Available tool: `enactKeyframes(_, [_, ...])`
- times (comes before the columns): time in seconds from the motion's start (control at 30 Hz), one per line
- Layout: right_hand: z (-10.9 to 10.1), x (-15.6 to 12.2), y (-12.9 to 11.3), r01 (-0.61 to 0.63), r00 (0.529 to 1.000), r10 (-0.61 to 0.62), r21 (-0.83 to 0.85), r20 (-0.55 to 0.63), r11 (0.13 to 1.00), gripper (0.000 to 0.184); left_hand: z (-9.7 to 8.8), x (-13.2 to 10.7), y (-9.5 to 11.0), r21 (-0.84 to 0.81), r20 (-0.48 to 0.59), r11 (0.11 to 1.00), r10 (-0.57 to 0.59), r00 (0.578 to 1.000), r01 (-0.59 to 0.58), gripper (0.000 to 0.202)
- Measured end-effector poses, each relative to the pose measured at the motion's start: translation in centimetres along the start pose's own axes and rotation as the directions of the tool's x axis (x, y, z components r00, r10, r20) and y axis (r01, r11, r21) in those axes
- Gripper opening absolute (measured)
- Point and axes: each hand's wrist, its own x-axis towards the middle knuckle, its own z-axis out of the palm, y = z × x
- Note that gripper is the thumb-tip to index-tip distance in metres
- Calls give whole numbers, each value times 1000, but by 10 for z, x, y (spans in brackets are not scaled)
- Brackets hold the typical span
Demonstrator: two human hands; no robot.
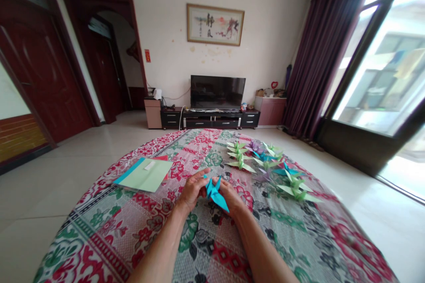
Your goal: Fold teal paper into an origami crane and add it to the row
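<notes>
A bright blue paper crane [215, 193] is between my two hands, a little above the middle of the table. My left hand [193, 189] is closed with thumb and fingers pinching its far left tip. From the other side, my right hand [229, 192] grips the crane's body, its fingers partly hidden behind the paper. One pointed blue wing slants down toward my right wrist. Finished cranes stand to the right of my hands, among them a green paper crane [241, 164] and another blue paper crane [288, 170].
A stack of square paper sheets [146, 176], green on top with blue and red edges showing, lies on the left. A flowered tablecloth [159, 247] covers the round table. Several green, purple and blue cranes sit in rows at the right. Beyond stands a television [218, 93].
</notes>
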Motion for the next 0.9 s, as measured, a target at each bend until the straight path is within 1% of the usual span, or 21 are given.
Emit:
enactKeyframes(0.03, [-1, 0, 0, -14, 1000, 14, 17, -5, 1000, 22, 0, 1, -1, 1, -39, 1000, 5, 999, -5, 53])
enactKeyframes(0.1, [-4, 2, 2, -61, 998, 62, 73, -18, 995, 21, -2, 5, -3, -5, -160, 1000, 22, 987, -23, 50])
enactKeyframes(0.17, [-7, 5, 5, -71, 997, 75, 112, -34, 991, 21, -3, 9, -5, 10, -309, 999, 51, 950, -51, 48])
enactKeyframes(0.23, [-10, 9, 8, -3, 995, 13, 110, -95, 994, 18, -6, 11, -6, 57, -427, 996, 80, 901, -62, 46])
enactKeyframes(0.27, [-12, 10, 8, 63, 987, -49, 85, -153, 994, 16, -7, 13, -7, 88, -466, 994, 96, 880, -62, 44])
enactKeyframes(0.3, [-13, 10, 9, 136, 966, -125, 35, -225, 990, 14, -8, 13, -8, 120, -493, 991, 112, 863, -60, 41])
enactKeyframes(0.33, [-15, 11, 9, 207, 930, -210, -43, -302, 977, 13, -9, 14, -9, 155, -509, 986, 128, 851, -56, 39])
enactKeyframes(0.37, [-15, 10, 8, 268, 879, -303, -145, -368, 953, 13, -9, 14, -11, 195, -517, 980, 145, 843, -49, 37])
enactKeyframes(0.4, [-15, 9, 7, 314, 821, -400, -262, -408, 912, 13, -10, 14, -12, 241, -521, 970, 162, 838, -37, 35])
enactKeyframes(0.43, [-14, 7, 6, 344, 763, -494, -385, -417, 856, 13, -11, 14, -13, 291, -522, 956, 178, 834, -23, 34])
enactKeyframes(0.47, [-12, 5, 4, 372, 717, -582, -496, -382, 784, 12, -12, 14, -14, 343, -520, 939, 196, 831, -7, 34])
enactKeyframes(0.5, [-9, 3, 3, 395, 688, -655, -595, -313, 700, 11, -12, 13, -14, 395, -513, 919, 218, 830, 3, 33])
enactKeyframes(0.53, [-6, 1, 2, 412, 671, -707, -680, -223, 606, 10, -12, 13, -14, 444, -503, 896, 241, 830, 9, 33])
enactKeyframes(0.6, [1, -2, 2, 437, 638, -768, -794, -58, 423, 9, -12, 11, -13, 528, -481, 849, 288, 828, 12, 31])
enactKeyframes(0.63, [4, -3, 2, 451, 616, -787, -825, 13, 340, 9, -11, 10, -12, 567, -469, 824, 313, 826, 10, 29])
enactKeyframes(0.67, [7, -3, 2, 460, 604, -793, -845, 73, 272, 10, -10, 9, -11, 601, -459, 799, 338, 822, 7, 28])
enactKeyframes(0.7, [8, -3, 3, 464, 597, -793, -859, 123, 216, 12, -9, 8, -11, 631, -449, 776, 363, 817, 2, 27])
enactKeyframes(0.77, [9, -2, 4, 457, 599, -778, -878, 188, 140, 16, -8, 6, -11, 683, -415, 730, 418, 808, -26, 25])
enactKeyframes(0.9, [8, -2, 5, 413, 615, -756, -909, 225, 65, 21, -6, 5, -14, 726, -354, 681, 494, 794, -101, 22])
